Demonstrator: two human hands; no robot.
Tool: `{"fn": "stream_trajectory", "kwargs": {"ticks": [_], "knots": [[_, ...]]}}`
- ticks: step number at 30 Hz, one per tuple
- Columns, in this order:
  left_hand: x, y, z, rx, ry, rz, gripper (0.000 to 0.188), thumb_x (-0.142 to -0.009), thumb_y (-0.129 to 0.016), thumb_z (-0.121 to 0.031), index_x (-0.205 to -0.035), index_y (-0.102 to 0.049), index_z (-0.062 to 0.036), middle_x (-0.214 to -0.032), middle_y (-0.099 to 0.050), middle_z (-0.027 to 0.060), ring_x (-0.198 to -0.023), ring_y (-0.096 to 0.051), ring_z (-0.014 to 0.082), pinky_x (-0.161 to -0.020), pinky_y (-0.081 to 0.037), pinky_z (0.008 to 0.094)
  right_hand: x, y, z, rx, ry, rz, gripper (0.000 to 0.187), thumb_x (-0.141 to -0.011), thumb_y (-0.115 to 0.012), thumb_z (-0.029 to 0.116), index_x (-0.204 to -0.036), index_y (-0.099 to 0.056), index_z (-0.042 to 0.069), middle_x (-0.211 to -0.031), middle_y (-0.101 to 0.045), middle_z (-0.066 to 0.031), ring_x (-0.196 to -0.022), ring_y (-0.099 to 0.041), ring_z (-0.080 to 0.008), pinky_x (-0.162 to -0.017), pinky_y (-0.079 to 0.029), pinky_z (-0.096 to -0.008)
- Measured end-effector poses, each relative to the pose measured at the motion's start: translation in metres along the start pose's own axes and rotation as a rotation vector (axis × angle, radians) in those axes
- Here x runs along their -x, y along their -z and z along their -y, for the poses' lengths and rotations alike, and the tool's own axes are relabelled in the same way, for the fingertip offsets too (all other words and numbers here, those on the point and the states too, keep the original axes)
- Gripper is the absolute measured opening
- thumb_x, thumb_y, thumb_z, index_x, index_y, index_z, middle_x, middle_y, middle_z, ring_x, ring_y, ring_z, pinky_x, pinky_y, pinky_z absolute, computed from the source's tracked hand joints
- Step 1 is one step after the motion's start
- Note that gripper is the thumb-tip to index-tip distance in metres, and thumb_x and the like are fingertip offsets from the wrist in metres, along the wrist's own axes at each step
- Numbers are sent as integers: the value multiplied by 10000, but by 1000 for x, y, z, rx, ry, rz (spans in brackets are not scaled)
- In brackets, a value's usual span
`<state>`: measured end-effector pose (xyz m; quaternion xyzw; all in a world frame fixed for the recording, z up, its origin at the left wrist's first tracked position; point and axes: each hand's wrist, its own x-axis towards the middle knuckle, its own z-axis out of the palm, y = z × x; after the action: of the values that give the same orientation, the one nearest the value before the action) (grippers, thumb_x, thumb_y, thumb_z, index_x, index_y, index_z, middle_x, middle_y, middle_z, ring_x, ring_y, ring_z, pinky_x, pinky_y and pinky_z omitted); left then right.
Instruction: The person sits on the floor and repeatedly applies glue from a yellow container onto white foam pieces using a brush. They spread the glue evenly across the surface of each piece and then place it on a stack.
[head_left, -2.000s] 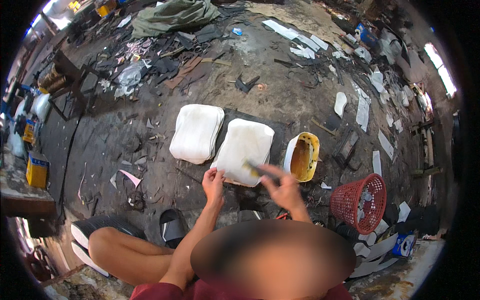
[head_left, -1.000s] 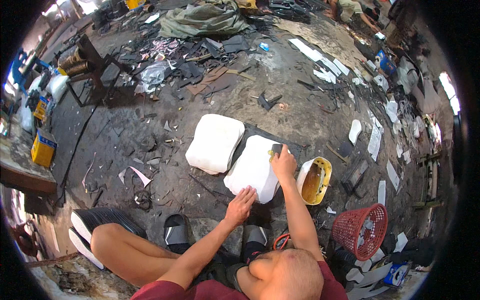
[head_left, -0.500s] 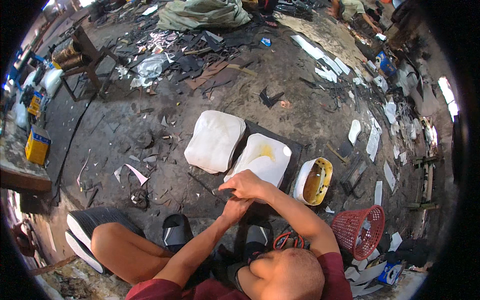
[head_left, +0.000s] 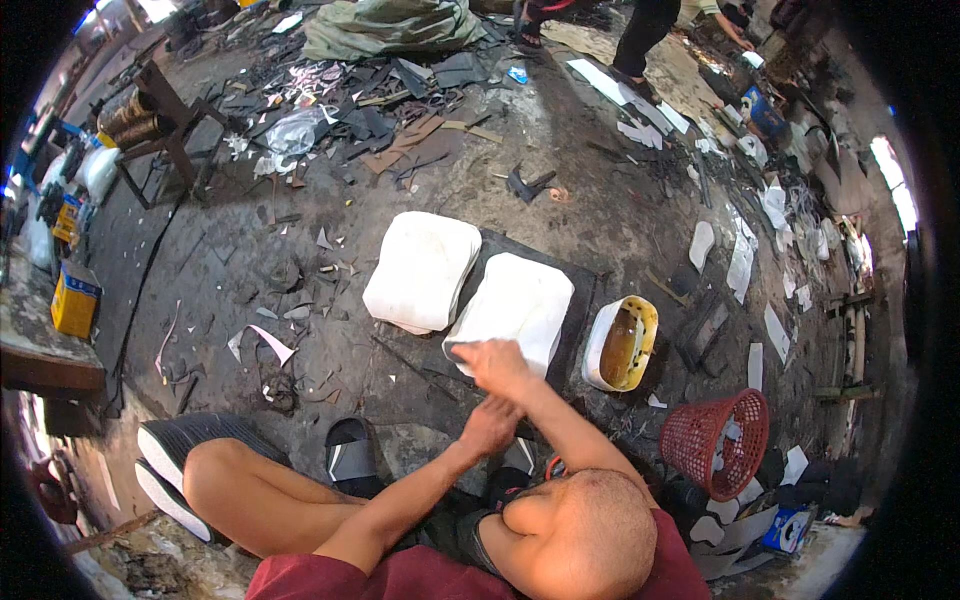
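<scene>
My right hand [head_left: 502, 366] is closed around a small grey flat-edged tool [head_left: 458, 353], whose tip shows at the near left corner of the right stack of white sheets [head_left: 515, 300]. My left hand [head_left: 490, 425] is curled just below it, by the stack's near edge; the right wrist covers its fingertips, so what it grips cannot be made out. A second stack of white sheets [head_left: 422, 268] lies to the left. Both stacks rest on a dark mat [head_left: 585, 285]. To the right stands a cut-open white container [head_left: 622, 343] with yellow-brown liquid inside.
A red plastic basket [head_left: 712, 445] stands at the right. Dark sandals [head_left: 350, 455] lie by my legs. Scraps [head_left: 400, 145] litter the far floor near a wooden stand [head_left: 165, 130]. A yellow-blue box [head_left: 76, 300] sits far left. Another person's dark-trousered leg [head_left: 640, 40] is at the back.
The yellow patch on the right stack's top is gone and its surface looks evenly white. My hands have shifted slightly right. A person's leg has come into view at the back.
</scene>
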<state>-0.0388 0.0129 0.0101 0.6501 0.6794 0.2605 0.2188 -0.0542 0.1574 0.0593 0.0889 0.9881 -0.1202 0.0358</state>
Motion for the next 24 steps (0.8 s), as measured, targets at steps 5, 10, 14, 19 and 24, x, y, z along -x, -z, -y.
{"fn": "stream_trajectory", "kwargs": {"ticks": [5, 10, 14, 19, 24], "knots": [[9, -20, -21, 62, -192, -209, 416, -882, -554, -148, -1282, -609, -50, -1226, -629, 216, -1145, -598, 396, -982, -476, 500, 36, 42, 52, -237, -3, -93, 325, -861, -669, 166, -1182, -715, 179, -994, -746, -78, -817, -716, -290, -655, -569, -411], [-20, 9, -5, -18, 51, -277, 561, -836, -588, -96, -1394, -522, -112, -1410, -568, 137, -872, -717, 314, -638, -589, 434, 43, 97, -28, -463, -189, -583, 369, -786, -707, 44, -1132, -725, 168, -1038, -744, -95, -935, -711, -294, -798, -572, -396], [-32, 24, 15, -192, 131, -16, 589, -834, -588, -67, -1414, -504, -121, -1481, -530, 57, -702, -719, 310, -580, -581, 411, 13, 100, -108, -404, -209, -242, 457, -742, -626, 7, -1136, -752, 201, -1123, -739, -77, -988, -714, -289, -844, -570, -375], [-21, 17, 29, -202, 1, -99, 572, -814, -614, -86, -1380, -554, -131, -1469, -548, 27, -628, -703, 248, -545, -561, 387, -45, 89, -162, -358, -293, -73, 419, -714, -648, 49, -1027, -792, 288, -1105, -745, 29, -1108, -659, -216, -984, -501, -380], [-22, 22, 27, -171, 48, -137, 520, -819, -647, -95, -1328, -622, -198, -1412, -595, -10, -624, -692, 257, -556, -567, 377, -53, 93, -161, -109, 239, 45, 390, -722, -651, 70, -979, -797, 325, -978, -756, 34, -1022, -671, -187, -1042, -437, -408]]}}
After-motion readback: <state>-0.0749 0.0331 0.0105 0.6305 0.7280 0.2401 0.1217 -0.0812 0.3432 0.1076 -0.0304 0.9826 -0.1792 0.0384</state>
